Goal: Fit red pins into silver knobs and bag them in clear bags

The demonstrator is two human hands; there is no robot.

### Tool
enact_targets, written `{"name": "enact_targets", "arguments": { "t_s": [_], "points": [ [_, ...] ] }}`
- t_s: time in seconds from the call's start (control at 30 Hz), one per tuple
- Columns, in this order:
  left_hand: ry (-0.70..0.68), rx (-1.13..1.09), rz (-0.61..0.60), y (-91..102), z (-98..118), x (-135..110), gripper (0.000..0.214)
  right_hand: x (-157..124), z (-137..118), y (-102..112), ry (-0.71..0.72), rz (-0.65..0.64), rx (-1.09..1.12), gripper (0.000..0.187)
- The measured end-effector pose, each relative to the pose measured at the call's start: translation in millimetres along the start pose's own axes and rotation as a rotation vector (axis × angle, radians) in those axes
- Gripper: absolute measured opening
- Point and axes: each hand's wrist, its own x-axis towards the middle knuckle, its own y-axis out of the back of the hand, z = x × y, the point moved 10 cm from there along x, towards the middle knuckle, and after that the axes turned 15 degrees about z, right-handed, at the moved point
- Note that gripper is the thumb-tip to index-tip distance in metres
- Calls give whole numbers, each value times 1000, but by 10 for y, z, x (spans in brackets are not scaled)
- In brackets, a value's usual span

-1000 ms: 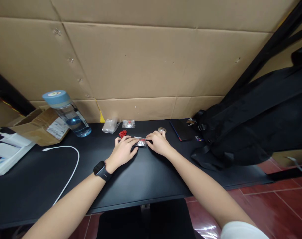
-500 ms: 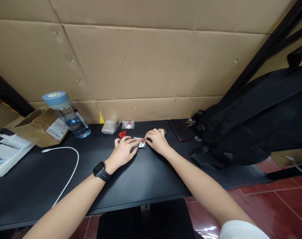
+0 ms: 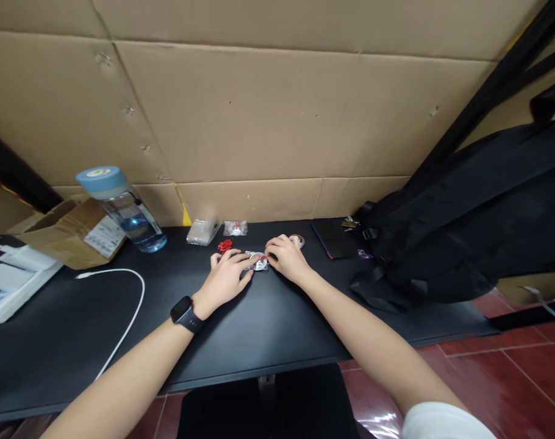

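Observation:
A small clear plastic bag [image 3: 258, 261] with a silver and red piece inside lies on the black desk [image 3: 268, 317], pinched from both sides. My left hand [image 3: 225, 275], a black watch on its wrist, has its fingers closed on the bag's left edge. My right hand [image 3: 287, 260] grips the right edge with fingers curled. Small red parts [image 3: 225, 246] lie just behind my left hand. A round metal piece [image 3: 298, 239] sits behind my right hand.
A clear bag stack [image 3: 203, 231] and another small bag [image 3: 236, 228] lie near the cardboard wall. A water bottle [image 3: 122, 208], a cardboard box [image 3: 71, 231] and a white cable [image 3: 126, 305] are at the left. A dark notebook [image 3: 336, 239] and a black backpack [image 3: 469, 219] fill the right.
Both hands stay on the small bag; the fingers have shifted slightly closer together and the bag has crept a little to the left.

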Motion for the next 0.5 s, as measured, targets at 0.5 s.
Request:
{"name": "enact_targets", "arguments": {
  "t_s": [0.5],
  "points": [
    [10,12,2,-23,-33,-17,38,1,246,101,-17,-40,75,8]
  ]
}}
